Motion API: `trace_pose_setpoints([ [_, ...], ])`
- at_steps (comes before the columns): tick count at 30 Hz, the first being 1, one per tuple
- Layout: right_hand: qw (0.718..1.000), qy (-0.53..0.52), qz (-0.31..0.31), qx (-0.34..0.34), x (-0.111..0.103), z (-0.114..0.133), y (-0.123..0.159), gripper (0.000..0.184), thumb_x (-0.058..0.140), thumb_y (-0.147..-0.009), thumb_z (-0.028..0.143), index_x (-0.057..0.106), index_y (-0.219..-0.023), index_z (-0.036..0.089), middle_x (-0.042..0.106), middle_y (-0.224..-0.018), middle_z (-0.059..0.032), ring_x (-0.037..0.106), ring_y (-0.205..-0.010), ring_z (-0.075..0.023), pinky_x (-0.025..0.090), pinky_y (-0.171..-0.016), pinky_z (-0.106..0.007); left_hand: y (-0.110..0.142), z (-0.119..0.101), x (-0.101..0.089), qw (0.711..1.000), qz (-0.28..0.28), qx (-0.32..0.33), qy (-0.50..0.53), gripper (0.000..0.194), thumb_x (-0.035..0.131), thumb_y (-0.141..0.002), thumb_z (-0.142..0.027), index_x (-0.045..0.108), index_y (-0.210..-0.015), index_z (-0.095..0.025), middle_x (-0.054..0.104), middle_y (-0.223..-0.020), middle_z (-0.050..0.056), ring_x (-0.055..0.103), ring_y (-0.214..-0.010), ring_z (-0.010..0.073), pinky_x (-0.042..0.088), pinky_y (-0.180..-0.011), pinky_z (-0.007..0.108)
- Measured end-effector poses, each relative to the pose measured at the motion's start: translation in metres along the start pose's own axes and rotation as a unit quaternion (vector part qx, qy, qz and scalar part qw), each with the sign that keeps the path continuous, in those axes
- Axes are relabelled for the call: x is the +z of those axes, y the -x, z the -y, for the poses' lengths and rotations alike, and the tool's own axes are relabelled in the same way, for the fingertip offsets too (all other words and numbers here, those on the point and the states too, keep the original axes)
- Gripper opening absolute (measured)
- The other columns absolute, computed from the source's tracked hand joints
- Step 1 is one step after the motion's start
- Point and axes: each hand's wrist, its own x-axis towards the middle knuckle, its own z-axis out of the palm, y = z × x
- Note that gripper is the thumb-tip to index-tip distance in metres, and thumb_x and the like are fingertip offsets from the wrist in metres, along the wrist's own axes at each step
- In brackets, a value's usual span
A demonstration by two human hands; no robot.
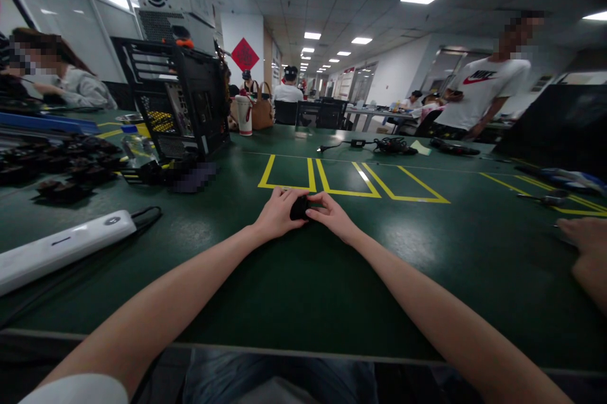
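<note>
Between my two hands is a small black object (299, 208) with a rounded outline; its kind cannot be made out. My left hand (279, 211) is closed around its left side, thumb at the near edge and fingers over the far edge. From the right, my right hand (332, 214) pinches the object with thumb and index finger. Both hands are low over the green tabletop (294, 290), just in front of yellow tape outlines (348, 193). Much of the object is covered by my fingers.
A white power strip (66, 249) lies at left, near a black computer case (190, 94) and dark parts (71, 160). Coiled black cables (391, 146) lie at the back. Another person's hand (588, 243) reaches in at right. A person (488, 88) stands beyond the table.
</note>
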Motion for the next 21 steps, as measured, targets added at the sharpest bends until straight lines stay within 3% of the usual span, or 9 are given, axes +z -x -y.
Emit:
trace_pose_setpoints([
  [4, 0.999, 0.024, -0.033, 0.002, 0.0020, -0.0004, -0.0028, 0.022, 0.060, -0.068, 0.027, 0.050, -0.086, 0.020, 0.053, -0.096, -0.0005, 0.057, -0.077, -0.0115, 0.047, -0.077, -0.032, -0.0008, -0.0001, 0.0011, 1.000, 0.000, 0.003, -0.002, 0.056, 0.062, -0.066, -0.029, 0.038, -0.117, -0.022, 0.050, -0.115, 0.004, 0.043, -0.099, 0.0230, 0.034, -0.085, 0.039],
  [10, 0.999, 0.030, -0.021, 0.024, 0.0006, 0.0002, -0.0030, 0.031, 0.059, -0.069, 0.024, 0.050, -0.098, 0.021, 0.053, -0.101, -0.0036, 0.055, -0.090, -0.0153, 0.043, -0.084, -0.035, -0.0010, 0.0002, 0.0012, 1.000, -0.002, -0.002, -0.004, 0.056, 0.062, -0.066, -0.030, 0.038, -0.117, -0.023, 0.050, -0.114, 0.004, 0.043, -0.096, 0.0229, 0.035, -0.082, 0.038],
  [14, 1.000, -0.010, -0.005, 0.000, -0.0003, -0.0015, -0.0002, 0.032, 0.064, -0.064, 0.021, 0.050, -0.094, 0.022, 0.053, -0.100, -0.0014, 0.054, -0.091, -0.0147, 0.042, -0.086, -0.034, -0.0002, 0.0014, 0.0011, 1.000, 0.000, -0.003, -0.003, 0.057, 0.061, -0.067, -0.031, 0.037, -0.118, -0.023, 0.050, -0.114, 0.004, 0.042, -0.095, 0.0227, 0.036, -0.081, 0.037],
  [21, 0.999, -0.004, -0.039, 0.008, 0.0000, -0.0024, -0.0010, 0.023, 0.060, -0.068, 0.027, 0.053, -0.090, 0.022, 0.054, -0.096, -0.0011, 0.054, -0.088, -0.0138, 0.043, -0.083, -0.033, -0.0005, 0.0007, 0.0010, 1.000, -0.003, -0.002, 0.002, 0.057, 0.062, -0.066, -0.032, 0.038, -0.117, -0.024, 0.050, -0.113, 0.004, 0.042, -0.094, 0.0224, 0.036, -0.080, 0.037],
])
